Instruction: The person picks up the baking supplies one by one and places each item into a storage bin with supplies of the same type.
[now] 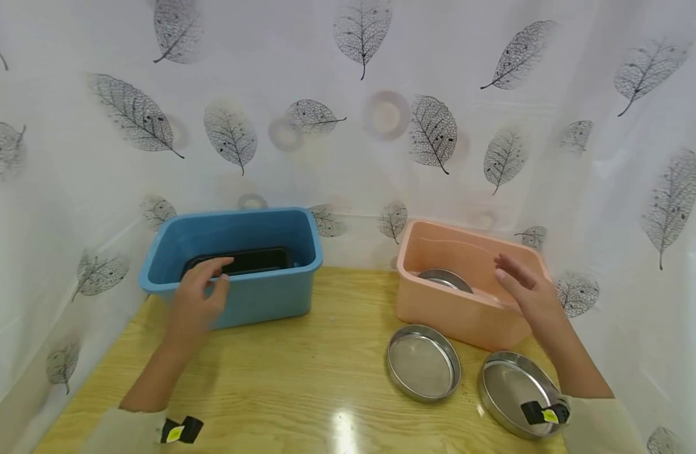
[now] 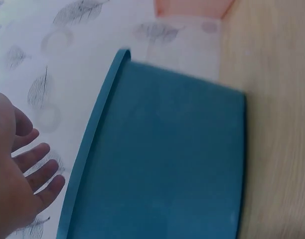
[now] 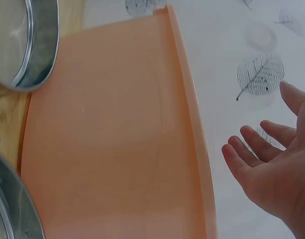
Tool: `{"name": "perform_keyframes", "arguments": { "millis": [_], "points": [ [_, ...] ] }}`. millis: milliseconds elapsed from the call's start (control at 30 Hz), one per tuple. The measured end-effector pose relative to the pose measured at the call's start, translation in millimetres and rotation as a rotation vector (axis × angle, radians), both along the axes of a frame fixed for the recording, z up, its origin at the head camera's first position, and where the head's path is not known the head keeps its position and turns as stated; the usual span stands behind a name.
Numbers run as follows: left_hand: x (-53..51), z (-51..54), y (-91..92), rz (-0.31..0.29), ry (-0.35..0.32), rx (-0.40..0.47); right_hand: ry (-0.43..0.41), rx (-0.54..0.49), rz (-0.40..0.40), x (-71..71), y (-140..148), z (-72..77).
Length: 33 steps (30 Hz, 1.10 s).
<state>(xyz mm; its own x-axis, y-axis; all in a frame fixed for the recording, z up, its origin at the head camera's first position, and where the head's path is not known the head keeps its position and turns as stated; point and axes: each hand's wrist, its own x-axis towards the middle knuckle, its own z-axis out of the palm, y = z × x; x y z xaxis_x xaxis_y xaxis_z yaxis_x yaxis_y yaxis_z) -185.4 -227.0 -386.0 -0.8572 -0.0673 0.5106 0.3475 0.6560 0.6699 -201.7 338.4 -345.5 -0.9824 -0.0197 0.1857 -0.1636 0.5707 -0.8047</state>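
Observation:
My left hand (image 1: 199, 302) hovers by the front rim of a blue plastic bin (image 1: 268, 293), fingers loosely bent and holding nothing. Inside that bin lies a black tray-like item (image 1: 257, 260), partly hidden by the front wall and the hand. Over the right part of a peach plastic bin (image 1: 456, 312) is my right hand (image 1: 529, 290), its fingers relaxed and apart from the rim. A round metal pan (image 1: 446, 277) shows partly within the peach bin. In the right wrist view, the right hand (image 3: 272, 159) has spread fingers with nothing between them.
Two round metal pans stand on the wooden table (image 1: 280, 378) before the peach bin: one pan (image 1: 424, 366) near its middle, another pan (image 1: 512, 391) partly under the right sleeve. A white leaf-print curtain (image 1: 302, 170) hangs behind and along both sides.

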Motion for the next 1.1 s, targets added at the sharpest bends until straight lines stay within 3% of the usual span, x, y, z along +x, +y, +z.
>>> {"name": "perform_keyframes", "arguments": {
  "millis": [167,433,700,900,1100],
  "points": [
    [-5.6,-12.1,33.0,-0.094,-0.084,-0.015,-0.018,0.099,-0.049,8.7,24.9,-1.3],
    [-13.6,-33.2,81.5,-0.236,-0.192,0.078,-0.023,0.153,-0.141,17.3,59.0,-8.6],
    [-18.7,-62.9,126.4,-0.307,-0.343,0.206,-0.038,0.132,-0.192,22.3,87.6,-28.2],
    [-23.8,-78.7,156.0,-0.364,-0.387,0.218,-0.021,0.059,-0.216,22.7,100.1,-45.3],
    [-27.4,-95.6,174.9,-0.452,-0.434,0.235,0.032,-0.048,-0.148,22.5,108.1,-58.7]
  ]
}}
